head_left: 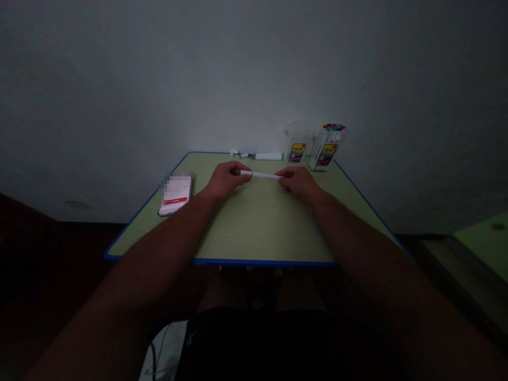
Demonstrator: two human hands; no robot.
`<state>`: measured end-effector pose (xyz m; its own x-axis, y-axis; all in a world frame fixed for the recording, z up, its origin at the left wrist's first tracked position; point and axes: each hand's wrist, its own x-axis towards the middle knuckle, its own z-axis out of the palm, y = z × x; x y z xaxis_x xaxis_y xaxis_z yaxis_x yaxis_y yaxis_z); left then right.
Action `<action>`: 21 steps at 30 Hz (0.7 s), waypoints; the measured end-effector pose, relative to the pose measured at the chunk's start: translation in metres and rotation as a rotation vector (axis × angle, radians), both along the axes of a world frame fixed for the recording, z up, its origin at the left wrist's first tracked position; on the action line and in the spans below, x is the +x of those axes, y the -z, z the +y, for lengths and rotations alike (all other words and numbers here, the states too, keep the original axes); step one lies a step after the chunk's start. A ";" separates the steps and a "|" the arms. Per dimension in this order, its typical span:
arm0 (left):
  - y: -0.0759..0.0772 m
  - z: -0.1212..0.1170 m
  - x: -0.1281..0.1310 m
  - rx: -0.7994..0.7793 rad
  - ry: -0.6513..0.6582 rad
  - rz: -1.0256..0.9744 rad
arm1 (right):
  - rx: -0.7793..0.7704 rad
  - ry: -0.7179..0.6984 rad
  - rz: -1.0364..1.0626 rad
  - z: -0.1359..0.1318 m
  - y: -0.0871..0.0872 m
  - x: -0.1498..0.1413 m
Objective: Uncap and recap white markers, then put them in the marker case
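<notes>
The left hand [227, 178] pinches 1 end of a white marker [265, 175], the right hand [297, 180] the other, holding it crosswise over the bench [262, 227]. The step seems to be handling it by its 2 ends; the next move likely calls for keeping those in line. Behind are marker-like pieces [269, 156] and 2 clear cases [326, 153]; leftward, a red-banded pad [175, 194].

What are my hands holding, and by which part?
A white marker, by its two ends: left hand at one, right hand at the other.
</notes>
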<state>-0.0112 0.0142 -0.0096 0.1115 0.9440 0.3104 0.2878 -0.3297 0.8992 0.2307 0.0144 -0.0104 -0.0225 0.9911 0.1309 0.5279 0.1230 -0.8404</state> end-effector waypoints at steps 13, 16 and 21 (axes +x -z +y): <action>0.005 0.005 -0.006 0.001 -0.162 0.277 | 0.236 -0.165 0.355 0.000 0.001 -0.007; 0.005 0.004 -0.007 0.016 -0.152 0.300 | 0.266 -0.212 0.372 -0.003 -0.001 -0.010; 0.004 0.002 -0.006 0.020 -0.155 0.342 | 0.269 -0.267 0.412 -0.002 0.001 -0.012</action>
